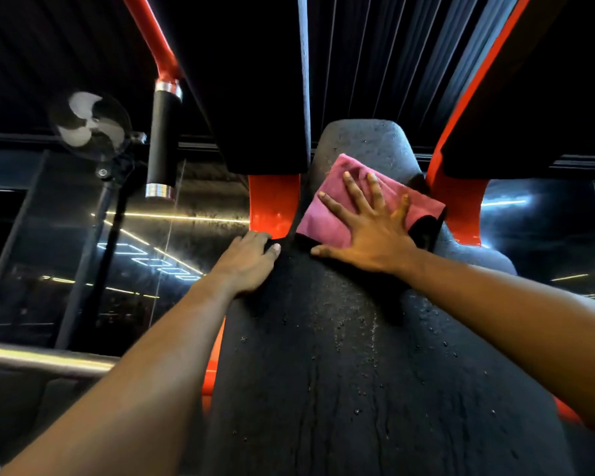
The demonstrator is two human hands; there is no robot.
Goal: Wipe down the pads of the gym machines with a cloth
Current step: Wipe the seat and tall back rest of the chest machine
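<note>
The black pad of the gym machine runs away from the person, its textured face dotted with liquid droplets and streaks. The pink cloth lies folded flat on the far part of this pad, between the two red frame members.

Right hand: laid flat on the cloth, fingers straight and spread, palm pressing down; the thumb reaches off the cloth onto the bare pad.

Left hand: set at the pad's left edge just beside the cloth, fingers curled over that edge, thumb lying on the top face.

Left of the pad, a black grip handle with chrome end collars hangs from a red tube. Further left stands a pedestal fan.
</note>
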